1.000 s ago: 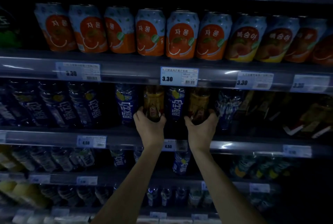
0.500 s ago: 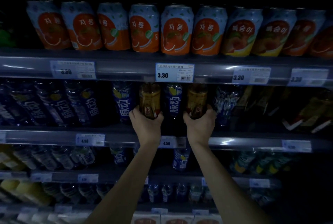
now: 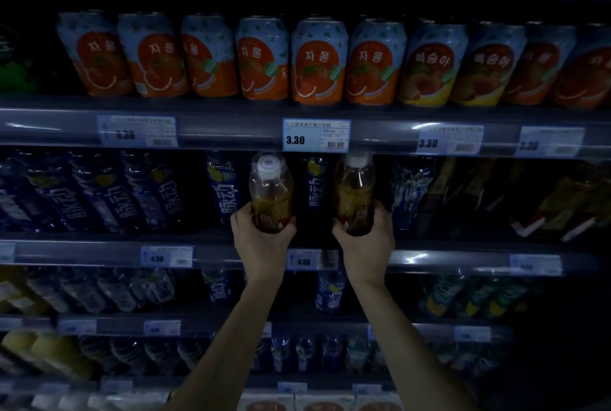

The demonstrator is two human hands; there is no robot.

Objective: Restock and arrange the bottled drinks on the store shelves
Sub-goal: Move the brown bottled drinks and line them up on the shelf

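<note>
My left hand (image 3: 259,242) grips the base of an amber drink bottle (image 3: 271,192) with a white cap, held in front of the second shelf. My right hand (image 3: 365,245) grips a second amber bottle (image 3: 354,194) the same way, its cap just under the shelf lip with the 3.30 tag. Both bottles lean towards me, caps clear of the shelf. Between them a blue-labelled bottle (image 3: 314,185) stands on the shelf, another blue bottle (image 3: 224,189) to the left.
The shelf rail (image 3: 463,258) runs below my hands. Orange and peach cans (image 3: 319,61) line the shelf above. Dark blue bottles (image 3: 99,192) fill the left of the second shelf, dim packs (image 3: 529,199) the right. Lower shelves hold more bottles (image 3: 330,291).
Both hands have drawn the amber bottles out from the shelf towards me, so their white caps now show below the shelf lip. The view has shifted slightly.
</note>
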